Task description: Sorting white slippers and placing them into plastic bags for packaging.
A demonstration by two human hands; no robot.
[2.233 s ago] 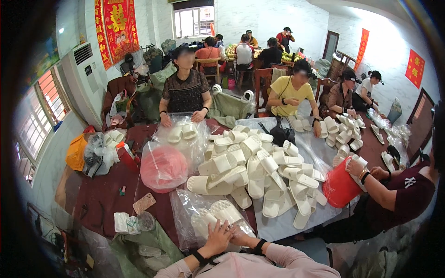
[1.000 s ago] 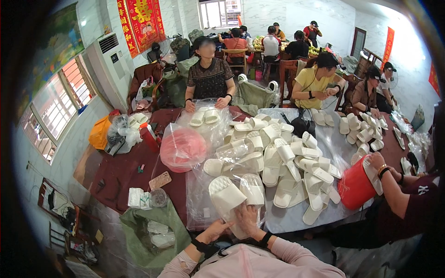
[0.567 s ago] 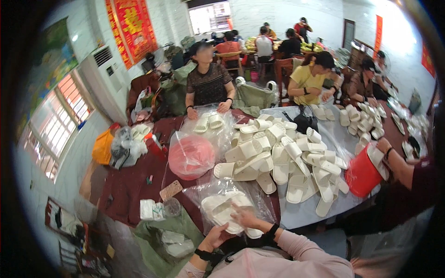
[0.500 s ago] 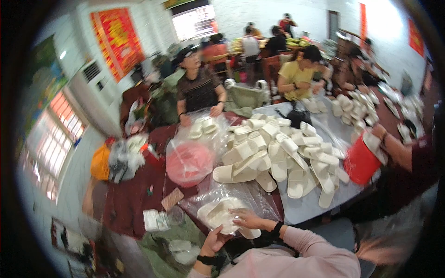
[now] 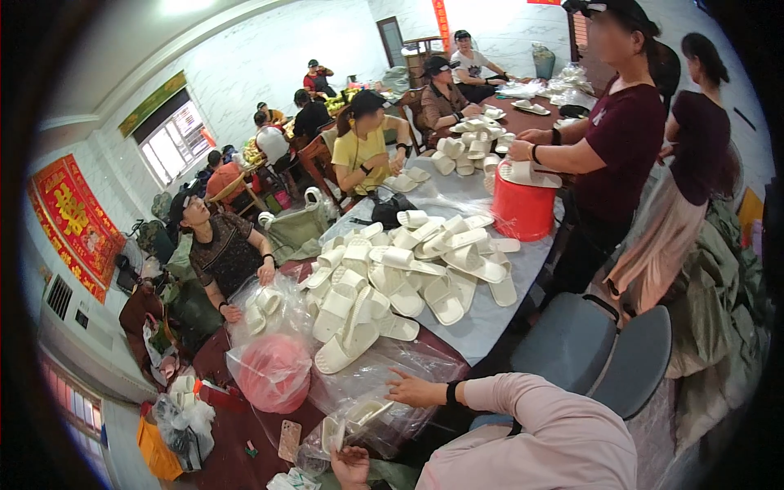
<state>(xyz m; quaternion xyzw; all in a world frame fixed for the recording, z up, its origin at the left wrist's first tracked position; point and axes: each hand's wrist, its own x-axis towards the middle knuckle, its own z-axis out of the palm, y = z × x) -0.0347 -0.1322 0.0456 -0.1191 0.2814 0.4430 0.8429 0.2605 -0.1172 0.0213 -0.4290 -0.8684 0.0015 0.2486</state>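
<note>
Near the lower edge my left hand point(image 5: 351, 466) has its fingers closed at the base of a cream slipper point(image 5: 332, 434), which stands on edge by clear plastic. My right hand point(image 5: 415, 388) reaches over a clear plastic bag point(image 5: 412, 420), fingers stretched out and holding nothing. Just below its fingertips another cream slipper point(image 5: 367, 412) lies on the plastic. Beyond both hands rises a loose pile of cream slippers point(image 5: 392, 273) on the table.
A pink bundle in clear plastic point(image 5: 275, 373) stands left of the pile. A phone point(image 5: 289, 441) lies near my left hand. Across the table a person point(image 5: 233, 261) handles bagged slippers. At right, a standing person point(image 5: 616, 122) works over a red bucket point(image 5: 523, 211). Grey chairs point(image 5: 572, 335) stand to my right.
The view has swung to the right. My hands have moved apart from the slippers they held together; my right hand has let go and its fingers are extended over the bag.
</note>
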